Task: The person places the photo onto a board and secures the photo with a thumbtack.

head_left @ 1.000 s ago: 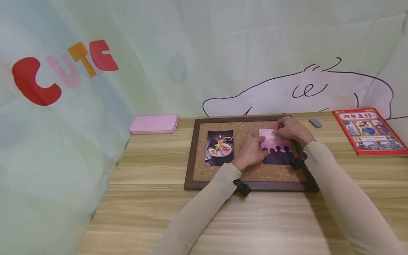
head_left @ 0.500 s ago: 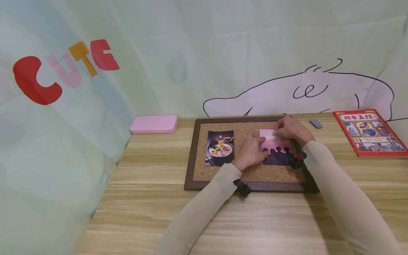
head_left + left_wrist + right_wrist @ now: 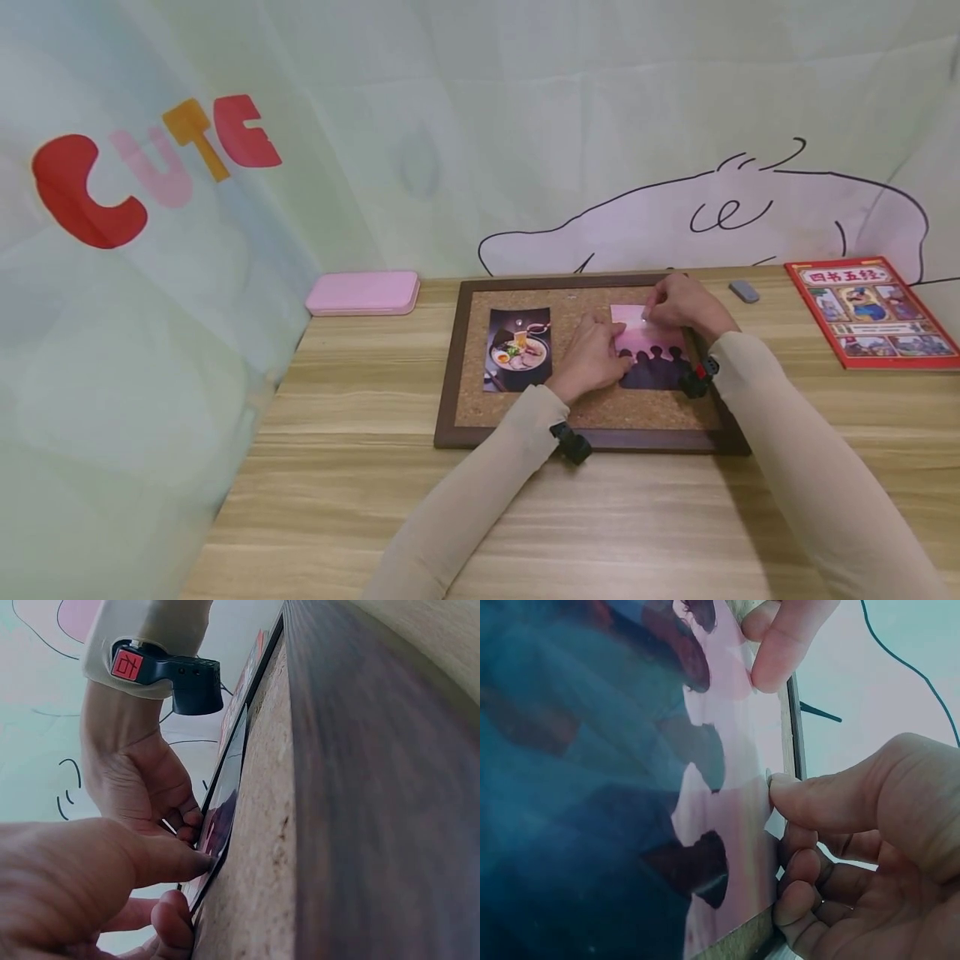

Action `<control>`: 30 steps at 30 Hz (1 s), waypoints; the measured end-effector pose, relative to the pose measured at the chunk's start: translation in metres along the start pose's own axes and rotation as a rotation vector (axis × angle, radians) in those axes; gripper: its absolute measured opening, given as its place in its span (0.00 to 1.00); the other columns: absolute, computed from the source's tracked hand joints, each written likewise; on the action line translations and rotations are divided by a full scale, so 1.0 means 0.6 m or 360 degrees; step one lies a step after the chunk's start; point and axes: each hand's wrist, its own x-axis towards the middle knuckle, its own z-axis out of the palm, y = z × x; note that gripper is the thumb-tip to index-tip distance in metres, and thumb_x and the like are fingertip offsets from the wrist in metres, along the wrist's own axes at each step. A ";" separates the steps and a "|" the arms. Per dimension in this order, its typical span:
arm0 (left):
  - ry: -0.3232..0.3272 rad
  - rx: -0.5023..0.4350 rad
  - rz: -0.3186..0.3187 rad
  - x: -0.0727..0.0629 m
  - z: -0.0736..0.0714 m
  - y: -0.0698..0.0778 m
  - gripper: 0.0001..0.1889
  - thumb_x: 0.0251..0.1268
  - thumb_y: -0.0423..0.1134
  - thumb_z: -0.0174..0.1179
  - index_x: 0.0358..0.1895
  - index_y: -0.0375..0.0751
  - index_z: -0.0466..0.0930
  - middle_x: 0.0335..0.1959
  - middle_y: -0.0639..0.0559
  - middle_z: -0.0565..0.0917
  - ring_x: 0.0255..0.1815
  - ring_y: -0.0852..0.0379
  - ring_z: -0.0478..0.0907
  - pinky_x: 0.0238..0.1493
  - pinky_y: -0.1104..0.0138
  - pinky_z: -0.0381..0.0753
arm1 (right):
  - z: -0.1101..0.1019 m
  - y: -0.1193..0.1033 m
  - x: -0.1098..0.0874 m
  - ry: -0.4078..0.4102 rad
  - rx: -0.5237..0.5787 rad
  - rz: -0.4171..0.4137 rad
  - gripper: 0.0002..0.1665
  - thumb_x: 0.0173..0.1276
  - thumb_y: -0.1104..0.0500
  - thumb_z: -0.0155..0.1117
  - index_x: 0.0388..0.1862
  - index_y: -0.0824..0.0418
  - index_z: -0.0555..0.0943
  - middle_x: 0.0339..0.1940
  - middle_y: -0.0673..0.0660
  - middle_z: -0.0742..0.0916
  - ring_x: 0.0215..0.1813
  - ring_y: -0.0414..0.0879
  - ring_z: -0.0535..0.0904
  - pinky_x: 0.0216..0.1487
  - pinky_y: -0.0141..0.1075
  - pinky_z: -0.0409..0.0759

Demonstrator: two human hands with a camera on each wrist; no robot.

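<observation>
A pink sunset photo with dark silhouettes (image 3: 652,367) lies on a framed cork board (image 3: 592,412). My left hand (image 3: 592,354) rests at the photo's left edge, thumb and fingertips holding it down. Over the photo's top middle, my right hand (image 3: 686,304) pinches a small clear thumbtack (image 3: 769,778); its point is hidden. The thumb tip is right at the photo's surface in the right wrist view. To the left on the cork is a ramen photo (image 3: 517,350), with a clear tack (image 3: 518,322) near its top.
A pink case (image 3: 363,293) lies at the back left of the wooden table (image 3: 360,400). Right of the board are a small grey object (image 3: 744,291) and a red-bordered book (image 3: 873,312). A small clear piece (image 3: 572,297) sits on the cork's top edge. A printed cloth (image 3: 420,167) hangs behind.
</observation>
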 end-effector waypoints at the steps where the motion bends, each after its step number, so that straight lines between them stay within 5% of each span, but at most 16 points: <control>1: -0.0001 0.0006 0.0001 -0.002 -0.002 0.002 0.30 0.69 0.44 0.72 0.73 0.42 0.80 0.58 0.47 0.78 0.60 0.55 0.71 0.58 0.67 0.74 | 0.001 0.001 0.000 0.0005 0.0000 0.0008 0.10 0.74 0.59 0.67 0.44 0.68 0.85 0.37 0.60 0.83 0.43 0.54 0.76 0.40 0.39 0.73; 10: -0.0010 -0.0023 0.0013 -0.001 -0.003 -0.003 0.31 0.68 0.43 0.73 0.73 0.40 0.80 0.57 0.47 0.81 0.56 0.56 0.72 0.53 0.70 0.72 | 0.021 0.011 -0.009 0.0095 0.0043 -0.0061 0.13 0.76 0.57 0.65 0.45 0.68 0.82 0.37 0.61 0.83 0.38 0.52 0.75 0.35 0.38 0.73; 19: -0.0068 -0.0181 0.0059 -0.019 -0.072 -0.006 0.26 0.73 0.37 0.67 0.73 0.44 0.79 0.69 0.42 0.83 0.69 0.46 0.81 0.69 0.56 0.82 | 0.024 0.036 -0.028 0.0200 0.0150 -0.0125 0.19 0.79 0.53 0.62 0.56 0.67 0.81 0.51 0.67 0.83 0.51 0.58 0.76 0.43 0.40 0.73; 23: -0.0010 -0.0169 0.0050 -0.022 -0.111 -0.014 0.25 0.74 0.37 0.66 0.72 0.45 0.79 0.66 0.41 0.84 0.62 0.47 0.83 0.54 0.61 0.85 | 0.018 0.036 -0.036 0.0221 0.0147 -0.0169 0.19 0.81 0.53 0.60 0.59 0.67 0.80 0.54 0.68 0.83 0.53 0.59 0.76 0.47 0.41 0.74; 27: -0.0017 -0.0213 0.0024 -0.029 -0.149 -0.025 0.26 0.75 0.37 0.66 0.74 0.45 0.76 0.66 0.41 0.80 0.39 0.52 0.80 0.29 0.68 0.76 | 0.015 0.034 -0.043 0.0255 0.0089 -0.0257 0.21 0.81 0.51 0.62 0.59 0.66 0.80 0.54 0.68 0.85 0.52 0.58 0.78 0.50 0.42 0.74; 30: -0.0014 -0.0141 0.0040 -0.038 -0.170 -0.039 0.26 0.77 0.40 0.65 0.75 0.45 0.75 0.66 0.41 0.79 0.36 0.53 0.79 0.29 0.68 0.77 | 0.012 0.030 -0.049 0.0268 0.0052 -0.0319 0.25 0.80 0.49 0.63 0.64 0.66 0.78 0.56 0.69 0.85 0.52 0.59 0.78 0.51 0.46 0.76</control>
